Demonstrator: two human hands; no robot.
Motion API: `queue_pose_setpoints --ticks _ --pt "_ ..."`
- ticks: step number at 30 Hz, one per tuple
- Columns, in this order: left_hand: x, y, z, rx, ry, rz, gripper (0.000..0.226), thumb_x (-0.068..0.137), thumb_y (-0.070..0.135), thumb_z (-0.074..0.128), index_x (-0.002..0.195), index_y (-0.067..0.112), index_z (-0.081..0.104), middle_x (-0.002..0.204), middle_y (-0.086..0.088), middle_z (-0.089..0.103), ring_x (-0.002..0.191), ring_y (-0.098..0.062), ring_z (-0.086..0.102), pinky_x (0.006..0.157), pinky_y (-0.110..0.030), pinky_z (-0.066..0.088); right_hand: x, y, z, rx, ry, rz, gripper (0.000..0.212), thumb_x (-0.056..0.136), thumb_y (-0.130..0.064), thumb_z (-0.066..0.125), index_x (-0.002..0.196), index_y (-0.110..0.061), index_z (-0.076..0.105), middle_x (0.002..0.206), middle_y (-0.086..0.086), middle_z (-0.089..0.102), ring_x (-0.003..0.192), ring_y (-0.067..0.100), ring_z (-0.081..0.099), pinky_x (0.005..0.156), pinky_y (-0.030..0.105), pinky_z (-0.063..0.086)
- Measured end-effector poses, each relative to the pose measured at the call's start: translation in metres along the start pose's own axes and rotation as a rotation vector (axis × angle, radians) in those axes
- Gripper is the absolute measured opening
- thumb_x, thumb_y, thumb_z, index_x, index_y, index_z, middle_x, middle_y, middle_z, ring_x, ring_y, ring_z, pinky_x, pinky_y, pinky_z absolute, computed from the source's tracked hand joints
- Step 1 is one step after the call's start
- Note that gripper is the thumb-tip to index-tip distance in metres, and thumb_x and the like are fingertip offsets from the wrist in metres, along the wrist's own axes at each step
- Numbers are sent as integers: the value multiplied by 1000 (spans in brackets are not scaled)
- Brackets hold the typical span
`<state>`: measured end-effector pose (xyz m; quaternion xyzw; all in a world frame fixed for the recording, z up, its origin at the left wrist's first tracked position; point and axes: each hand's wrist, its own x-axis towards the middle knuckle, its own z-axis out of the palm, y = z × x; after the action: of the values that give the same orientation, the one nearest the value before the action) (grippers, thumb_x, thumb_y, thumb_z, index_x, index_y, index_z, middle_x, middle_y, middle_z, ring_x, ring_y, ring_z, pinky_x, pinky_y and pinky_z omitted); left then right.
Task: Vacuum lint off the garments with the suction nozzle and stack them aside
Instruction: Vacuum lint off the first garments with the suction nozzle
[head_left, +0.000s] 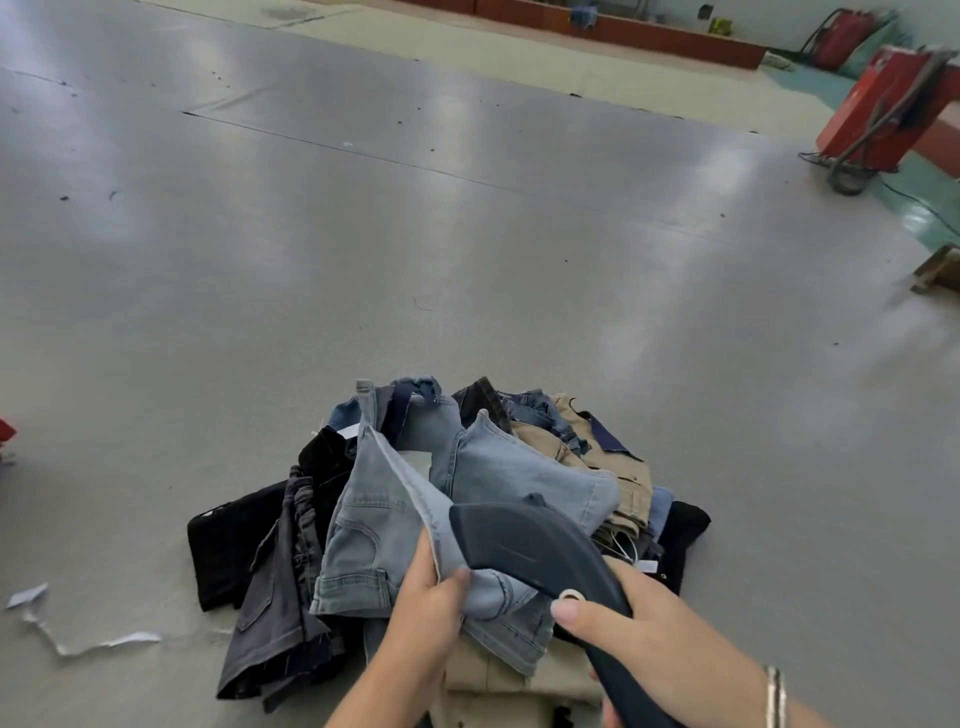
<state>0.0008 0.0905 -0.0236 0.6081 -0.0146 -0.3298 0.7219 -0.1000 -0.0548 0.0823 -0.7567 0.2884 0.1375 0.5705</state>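
Gripping the light-blue jeans (483, 467) in my left hand (434, 608), I hold the suction nozzle (524, 545) against them with my right hand (644, 629), atop the garment pile (291, 545).

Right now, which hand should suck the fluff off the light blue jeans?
Probably the right hand: it already grips the suction nozzle, whose head lies against the light blue jeans. The left hand pinches the jeans' edge, holding them up.

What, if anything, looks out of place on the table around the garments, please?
A torn white paper strip lies loose on the grey table left of the garment pile; dark thread bits are scattered farther out.
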Motion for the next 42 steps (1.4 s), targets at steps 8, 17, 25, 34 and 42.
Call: queue_pose_setpoints --ticks 8,17,25,34,42 --pt "-4 11 -5 154 -15 121 58 94 -12 40 125 36 50 126 20 60 121 5 50 100 -16 41 23 -27 9 44 -117 59 29 86 -40 64 102 -19 51 74 7 60 43 21 60 40 23 47" --pt "-4 4 -4 205 -39 131 58 94 -14 36 135 26 47 135 12 54 125 4 47 108 -18 37 40 -27 1 90 -109 76 35 86 -39 65 103 -13 50 59 6 60 41 22 60 39 26 49" --pt "3 7 4 -244 156 -50 45 90 -18 33 109 11 61 83 1 73 84 -15 67 66 -23 53 43 -33 -21 159 18 25 36 88 -34 64 107 -6 51 52 8 60 40 21 58 39 26 48" --pt "-1 8 8 -342 88 -210 34 91 -5 49 122 2 60 109 -24 69 100 -38 64 91 -48 50 22 -23 -10 106 -194 136 29 87 -38 65 96 -14 50 55 4 61 42 22 60 43 27 52" --pt "-7 5 9 -221 -42 -210 49 91 -17 42 134 5 49 116 -17 63 113 -36 57 102 -44 41 45 -33 -12 106 -173 105 31 88 -35 64 95 -8 50 55 7 61 40 21 59 39 26 49"
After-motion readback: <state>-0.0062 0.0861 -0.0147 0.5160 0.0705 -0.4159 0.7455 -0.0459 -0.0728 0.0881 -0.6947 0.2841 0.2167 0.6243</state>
